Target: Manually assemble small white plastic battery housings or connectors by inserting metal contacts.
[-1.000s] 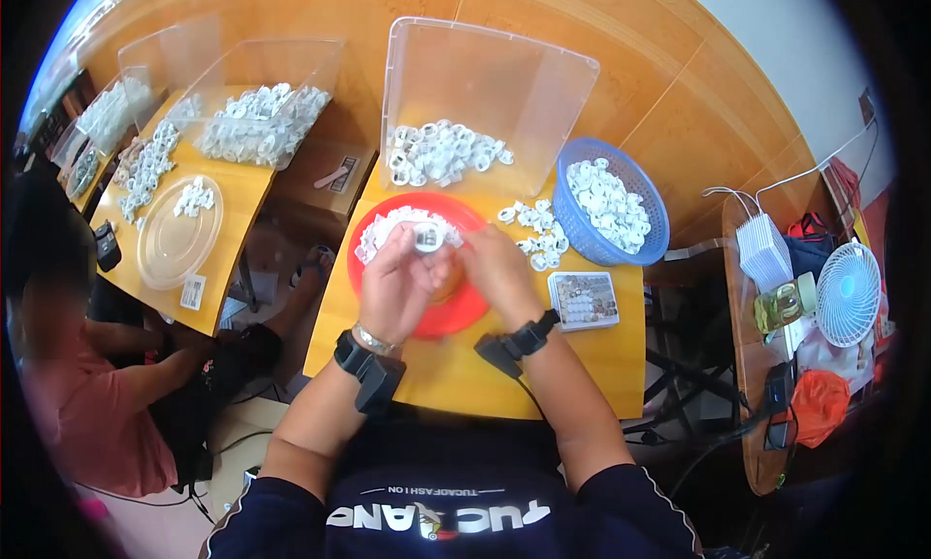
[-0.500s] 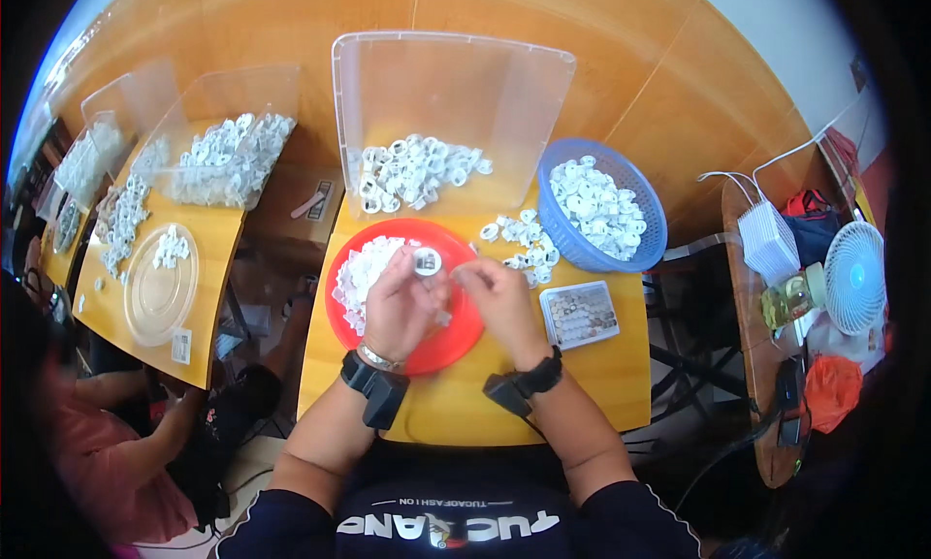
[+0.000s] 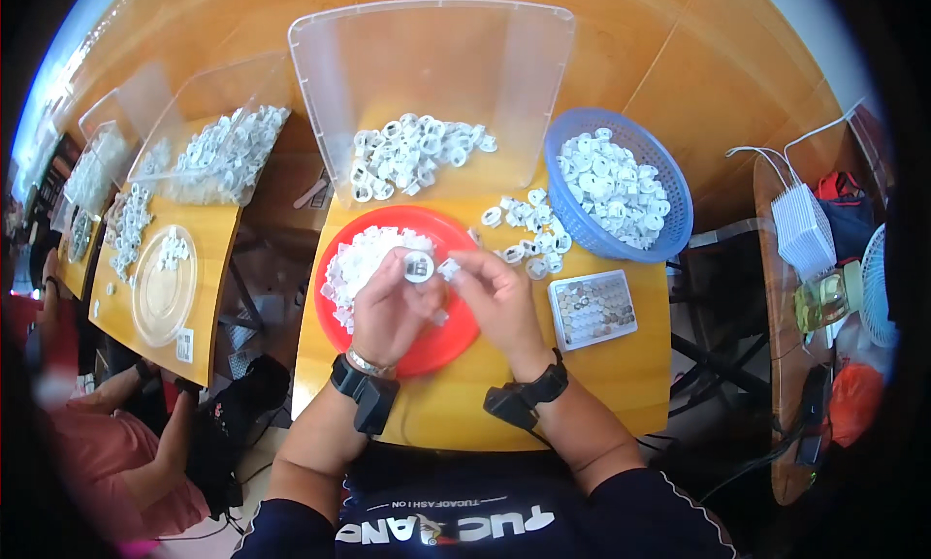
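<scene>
My left hand pinches a round white plastic part with a dark middle, over the red plastic tray. Close beside it, my right hand grips a small white plastic piece between thumb and fingers; the two parts are slightly apart. Heaped in the tray's left half are many small white pieces. Another little white piece shows by the lower fingers of my left hand. To the right of the tray lie loose round white parts.
A clear bin stands tipped at the back, round parts spilling forward. A blue basket full of white parts sits back right, near a white box of small metallic discs. A person in pink sits left, beside another table.
My right hand has come closer to the round part, and the small white piece in its fingers now shows clearly. The view has shifted slightly.
</scene>
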Tool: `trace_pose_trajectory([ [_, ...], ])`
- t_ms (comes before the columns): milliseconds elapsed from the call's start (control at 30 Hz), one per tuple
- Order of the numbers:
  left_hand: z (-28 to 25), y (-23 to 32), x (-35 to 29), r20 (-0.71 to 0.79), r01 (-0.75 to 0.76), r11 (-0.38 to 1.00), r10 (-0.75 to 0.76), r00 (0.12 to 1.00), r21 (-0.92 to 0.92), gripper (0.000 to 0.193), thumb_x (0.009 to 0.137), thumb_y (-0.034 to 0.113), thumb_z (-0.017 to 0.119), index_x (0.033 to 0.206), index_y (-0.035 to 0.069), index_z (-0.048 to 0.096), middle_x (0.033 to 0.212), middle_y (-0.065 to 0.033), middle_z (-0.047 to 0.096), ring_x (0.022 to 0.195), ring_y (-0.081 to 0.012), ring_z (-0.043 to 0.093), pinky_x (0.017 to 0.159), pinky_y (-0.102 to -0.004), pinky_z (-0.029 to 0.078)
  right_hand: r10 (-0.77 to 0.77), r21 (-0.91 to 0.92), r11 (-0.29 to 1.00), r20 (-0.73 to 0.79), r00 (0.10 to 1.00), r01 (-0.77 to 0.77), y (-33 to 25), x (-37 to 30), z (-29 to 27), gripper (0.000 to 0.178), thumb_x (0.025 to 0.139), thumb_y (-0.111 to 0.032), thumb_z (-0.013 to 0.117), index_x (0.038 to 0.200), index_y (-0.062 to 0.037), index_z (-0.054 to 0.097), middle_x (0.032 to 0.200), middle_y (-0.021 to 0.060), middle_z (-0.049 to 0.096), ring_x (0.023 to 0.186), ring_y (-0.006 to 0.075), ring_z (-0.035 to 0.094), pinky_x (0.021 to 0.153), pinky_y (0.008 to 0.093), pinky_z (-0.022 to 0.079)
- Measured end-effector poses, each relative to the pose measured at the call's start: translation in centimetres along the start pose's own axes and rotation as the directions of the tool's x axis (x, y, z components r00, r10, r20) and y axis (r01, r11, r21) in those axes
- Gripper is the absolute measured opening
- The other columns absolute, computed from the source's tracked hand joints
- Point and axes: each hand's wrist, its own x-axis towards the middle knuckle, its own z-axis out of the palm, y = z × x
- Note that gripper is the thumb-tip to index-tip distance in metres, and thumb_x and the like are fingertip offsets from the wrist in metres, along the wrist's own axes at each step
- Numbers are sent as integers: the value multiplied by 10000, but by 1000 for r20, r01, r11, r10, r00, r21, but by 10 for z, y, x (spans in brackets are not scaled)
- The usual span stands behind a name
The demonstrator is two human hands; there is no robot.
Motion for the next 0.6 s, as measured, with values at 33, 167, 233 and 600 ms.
trace_pose_trajectory([
  [33, 1, 0, 1, 3, 5, 1000, -5, 1000, 6, 257, 972, 309, 467, 1073, 76, 509, 880, -88, 599, 753, -204, 590, 590, -358, 522, -52, -33, 998, 12, 999, 53, -1, 0, 0, 219, 878, -8, 605, 1090, 12, 655, 909, 71, 683, 768, 87, 629, 673, 224, 507],
  [167, -4, 0, -2, -19, 34, 999, -35, 999, -21, 249, 972, 303, 467, 1085, 85, 513, 924, -79, 620, 826, -216, 621, 622, -376, 550, -101, -143, 984, 23, 995, 103, -18, -1, -1, 229, 865, 9, 608, 1088, 9, 659, 909, 93, 687, 771, 100, 643, 663, 235, 513],
  [233, 1, 0, -1, -32, 32, 998, -34, 999, -56, 254, 972, 301, 470, 1093, 83, 512, 924, -79, 619, 827, -216, 617, 664, -371, 547, -126, -158, 979, 29, 992, 129, -20, 0, -1, 242, 865, 10, 604, 1100, 3, 660, 908, 88, 689, 776, 104, 650, 665, 235, 511],
  [600, 1, -4, -3, -28, 100, 995, -101, 995, -7, 263, 964, 303, 491, 1069, 63, 517, 869, -97, 600, 705, -180, 571, 634, -289, 470, -2, -40, 999, -25, 1000, 1, -9, -1, -5, 209, 871, -7, 614, 1072, 3, 670, 877, 84, 693, 730, 87, 626, 645, 227, 492],
])
